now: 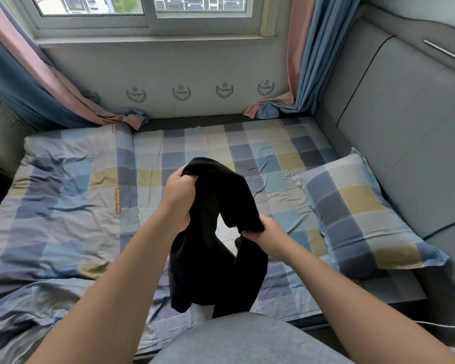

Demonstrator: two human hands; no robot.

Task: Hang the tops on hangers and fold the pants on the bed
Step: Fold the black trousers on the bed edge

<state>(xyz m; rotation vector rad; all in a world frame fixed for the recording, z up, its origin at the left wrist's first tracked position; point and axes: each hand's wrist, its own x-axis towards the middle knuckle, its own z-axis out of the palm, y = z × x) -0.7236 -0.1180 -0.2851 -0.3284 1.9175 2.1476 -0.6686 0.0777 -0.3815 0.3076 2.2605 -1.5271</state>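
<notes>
The bed (pixel 247 153) fills most of the view, covered in a checked sheet of blue, grey and yellow squares. On it lie 2 things: a rumpled quilt (pixel 63 193) in the same check, spread over the 9 o'clock side, and 1 matching pillow (pixel 357 211) at 3 o'clock, set against the padded grey headboard (pixel 405 114), which rises along the 2 o'clock edge. At 12 o'clock a window (pixel 147 9) sits above a pale wall. Beside it hang 2 pink-and-blue curtains, the left curtain (pixel 24 74) at 10 o'clock and the right curtain (pixel 305 48) at 1 o'clock, their ends pooled at the far edge of the bed.

At the centre, a black garment (pixel 216 248) is held up over the sheet, draping down toward 6 o'clock; whether it is a top or pants cannot be told. The left hand (pixel 179 195) grips a bunched fold at its upper end, fingers curled round the cloth. The right hand (pixel 265 235), lower and toward 4 o'clock, pinches another edge. The 2 hands are apart, with cloth spanning between them.
</notes>
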